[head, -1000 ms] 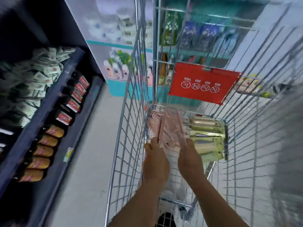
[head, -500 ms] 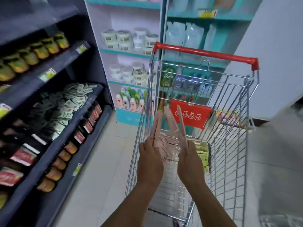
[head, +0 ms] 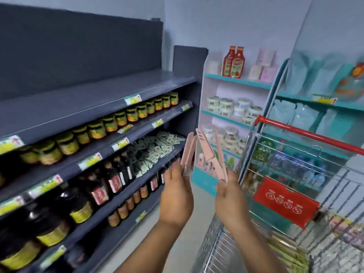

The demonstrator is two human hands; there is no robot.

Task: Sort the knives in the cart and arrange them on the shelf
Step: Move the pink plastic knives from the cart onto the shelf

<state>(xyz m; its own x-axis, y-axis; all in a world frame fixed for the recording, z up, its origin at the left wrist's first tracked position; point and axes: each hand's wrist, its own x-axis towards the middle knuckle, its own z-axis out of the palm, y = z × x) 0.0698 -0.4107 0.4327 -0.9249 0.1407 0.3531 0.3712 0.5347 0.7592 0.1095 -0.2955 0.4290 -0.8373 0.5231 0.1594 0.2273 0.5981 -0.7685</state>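
Both hands raised between shelf and cart, backs toward the camera. Left hand [head: 176, 196] gripping a bunch of pink knives [head: 188, 152] by the lower ends, tips pointing up, just in front of the packet row. Right hand [head: 230, 200] pinching more pink knives [head: 211, 154] near the handles, one blade leaning left with small holes near its tip, another strip standing nearly upright beside it. The two bunches apart at the top, close at the bottom, not clearly touching. How many knives in each hand: cannot tell. Dark shelf [head: 118, 91] to the left, its top board bare, with yellow-labelled jars [head: 110, 124] lined up on the level below, then pale packets [head: 157, 148] and dark bottles [head: 112, 178] lower still. Cart [head: 295, 174] to the right, red handle [head: 307, 133] across the top, red sign [head: 285, 203] hanging inside the wire end, yellow-green packs [head: 291, 251] lying blurred in the basket. Beyond, teal shelving [head: 238, 80] carrying two red sauce bottles [head: 233, 63] and white tubs [head: 232, 107].
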